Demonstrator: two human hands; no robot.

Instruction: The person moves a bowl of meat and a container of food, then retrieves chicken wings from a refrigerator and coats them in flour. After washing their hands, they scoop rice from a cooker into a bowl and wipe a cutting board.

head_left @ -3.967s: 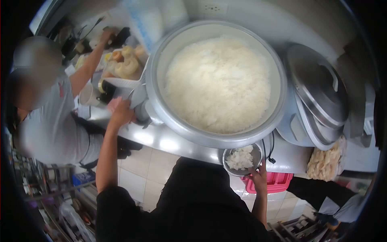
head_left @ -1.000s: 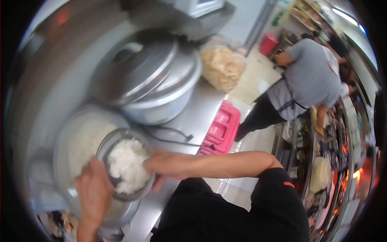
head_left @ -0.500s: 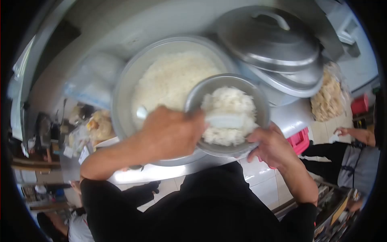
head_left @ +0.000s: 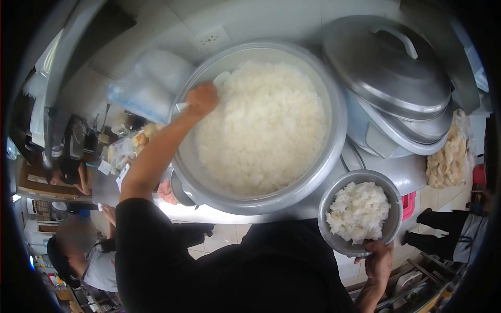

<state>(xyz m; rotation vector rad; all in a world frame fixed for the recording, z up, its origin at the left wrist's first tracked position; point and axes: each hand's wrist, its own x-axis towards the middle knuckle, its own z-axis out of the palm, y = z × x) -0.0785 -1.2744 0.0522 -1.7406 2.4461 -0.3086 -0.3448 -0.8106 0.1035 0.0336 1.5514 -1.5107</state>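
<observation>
A large metal pot (head_left: 338,125) full of white rice (head_left: 266,125) stands on the steel counter. At the pot's left inner wall, my left hand (head_left: 202,99) is closed around a pale rice paddle (head_left: 222,79), whose rounded end shows beside the rice. My right hand (head_left: 379,255) grips the lower rim of a metal bowl (head_left: 324,208), thumb on the edge. Inside the bowl is a mound of rice (head_left: 359,211). The bowl is to the lower right of the pot, apart from it.
A lidded cooker (head_left: 386,68) stands right of the pot, near a bag of pale food (head_left: 449,161). Clear plastic bags (head_left: 151,86) lie at left. A pink container (head_left: 409,205) is beyond the bowl. Co-workers (head_left: 99,261) are at lower left and far right.
My left hand has moved from the bowl to the pot's left inner side with the paddle. My right hand has drawn the bowl down and right, away from the pot.
</observation>
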